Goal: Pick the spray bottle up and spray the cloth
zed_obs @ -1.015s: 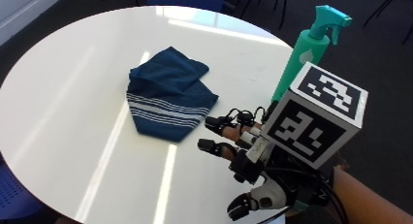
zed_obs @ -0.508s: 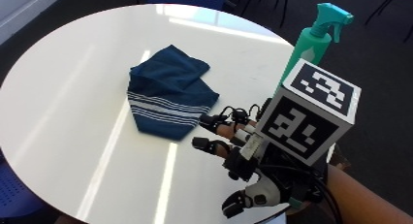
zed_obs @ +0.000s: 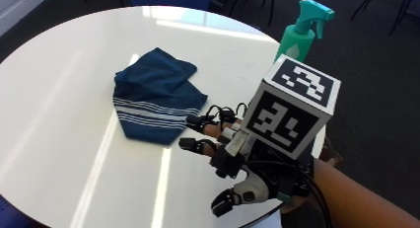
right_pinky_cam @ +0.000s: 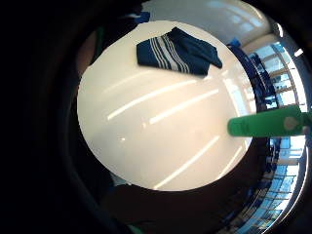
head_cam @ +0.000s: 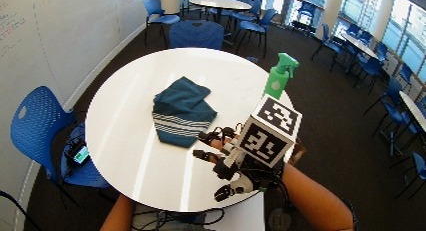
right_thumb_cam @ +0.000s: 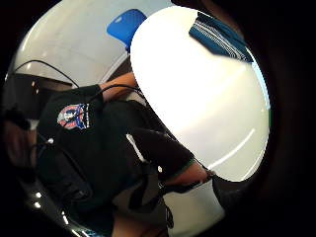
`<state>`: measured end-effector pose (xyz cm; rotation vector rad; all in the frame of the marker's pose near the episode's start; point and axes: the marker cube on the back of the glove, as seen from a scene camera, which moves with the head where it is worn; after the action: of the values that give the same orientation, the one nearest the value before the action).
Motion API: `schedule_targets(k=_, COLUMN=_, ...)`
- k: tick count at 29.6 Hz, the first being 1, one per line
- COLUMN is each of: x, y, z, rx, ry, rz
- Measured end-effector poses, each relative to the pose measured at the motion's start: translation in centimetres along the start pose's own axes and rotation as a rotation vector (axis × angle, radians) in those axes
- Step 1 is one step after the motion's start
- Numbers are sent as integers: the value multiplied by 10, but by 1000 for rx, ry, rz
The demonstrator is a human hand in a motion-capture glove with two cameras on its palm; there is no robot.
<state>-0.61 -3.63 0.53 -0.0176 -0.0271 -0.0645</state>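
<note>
A gloved right hand [zed_obs: 223, 154] hovers over a round white table [zed_obs: 59, 139], fingers spread and holding nothing. A folded dark blue cloth [zed_obs: 154, 102] with white stripes lies at the hand's ten o'clock, close by. A green spray bottle [zed_obs: 298, 35] stands upright near the table edge at one o'clock, apart from the hand.

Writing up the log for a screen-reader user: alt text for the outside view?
A gloved right hand hovers open over a round white table, holding nothing. A folded blue striped cloth lies beside it; a green spray bottle stands upright at the table's far edge.
</note>
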Motion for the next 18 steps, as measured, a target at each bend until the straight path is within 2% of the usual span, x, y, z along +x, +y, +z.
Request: schedule_targets(k=18, x=-10, y=-16, z=18, rx=-9, ry=-46, rz=-21)
